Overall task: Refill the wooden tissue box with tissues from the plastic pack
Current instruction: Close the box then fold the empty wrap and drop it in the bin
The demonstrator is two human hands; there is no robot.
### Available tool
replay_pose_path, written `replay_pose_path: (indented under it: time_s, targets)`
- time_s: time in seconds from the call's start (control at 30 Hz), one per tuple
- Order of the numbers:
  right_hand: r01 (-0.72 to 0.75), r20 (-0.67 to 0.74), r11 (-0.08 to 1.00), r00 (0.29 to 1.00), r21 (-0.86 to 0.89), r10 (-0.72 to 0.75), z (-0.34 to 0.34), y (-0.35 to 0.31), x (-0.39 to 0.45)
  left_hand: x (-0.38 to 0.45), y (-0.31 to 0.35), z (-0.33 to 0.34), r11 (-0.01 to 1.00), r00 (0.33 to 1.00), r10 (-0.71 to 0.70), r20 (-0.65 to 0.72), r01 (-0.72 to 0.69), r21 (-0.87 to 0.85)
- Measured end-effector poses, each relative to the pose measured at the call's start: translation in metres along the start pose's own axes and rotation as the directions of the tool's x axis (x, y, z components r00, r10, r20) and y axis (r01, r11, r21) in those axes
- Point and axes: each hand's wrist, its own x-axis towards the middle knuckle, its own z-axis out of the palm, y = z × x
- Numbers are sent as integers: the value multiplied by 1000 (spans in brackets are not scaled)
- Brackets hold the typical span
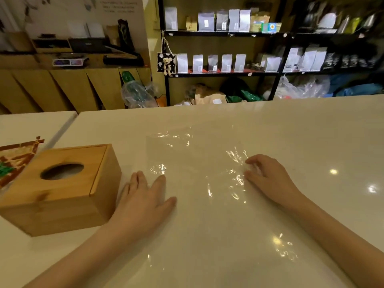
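Note:
A wooden tissue box [60, 190] stands on the white counter [291, 142] at the left, its sliding lid closed and white tissue showing through the oval hole. To its right lies a clear plastic pack [197, 163], flat and seemingly empty. My left hand [143, 196] rests palm down with spread fingers on the pack's left edge, close beside the box. My right hand [268, 175] lies on the pack's right edge, fingertips curled against the crinkled plastic; whether they pinch it I cannot tell.
A paper packet with brown and green print [14, 161] lies left of the box at the frame edge. A second counter [31, 125] adjoins at the left. Behind the counter stand black shelves [224, 73] with pouches and bags on the floor.

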Motion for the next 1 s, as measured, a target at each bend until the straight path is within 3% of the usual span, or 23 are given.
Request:
replay_pose_path:
  time_s: [0.1, 0.23, 0.47, 0.53, 0.63, 0.7, 0.77, 0.83, 0.9, 1.0]
  targets:
    - [-46, -63, 983, 996, 177, 58, 2, 1, 8, 11, 1, 0, 988, 998, 3, -62, -12, -152]
    - [-66, -95, 916, 989, 395, 112, 4, 6, 13, 14, 8, -2, 887, 985, 6, -172, -85, -453]
    - [-40, -126, 797, 981, 603, 145, 2, 7, 12, 19, 7, 8, 729, 942, -21, -336, -216, -650]
    - [-71, -105, 734, 976, 675, 191, 2, 6, 10, 18, 7, 7, 601, 947, -95, -306, -190, -776]
    - [-85, -86, 628, 968, 774, 237, -2, 2, 2, 15, 7, 1, 344, 967, -204, -152, -75, -936]
    - [-67, -100, 613, 967, 787, 234, -7, 0, -4, 13, 5, -1, 205, 965, -248, -80, -29, -978]
    - [-45, -125, 641, 968, 767, 218, -13, -3, -9, 9, 5, -4, 91, 973, -229, 5, 27, -996]
    - [-13, -157, 647, 966, 762, 204, -17, -6, -14, 4, 7, -8, -18, 989, -121, 84, 82, -996]
    - [-2, -179, 639, 959, 769, 218, -21, -7, -20, -1, 11, -10, -13, 995, -42, 95, 94, -995]
    - [-26, -162, 583, 949, 812, 269, -25, -8, -29, -3, 13, -13, 95, 998, -69, -2, 4, -995]
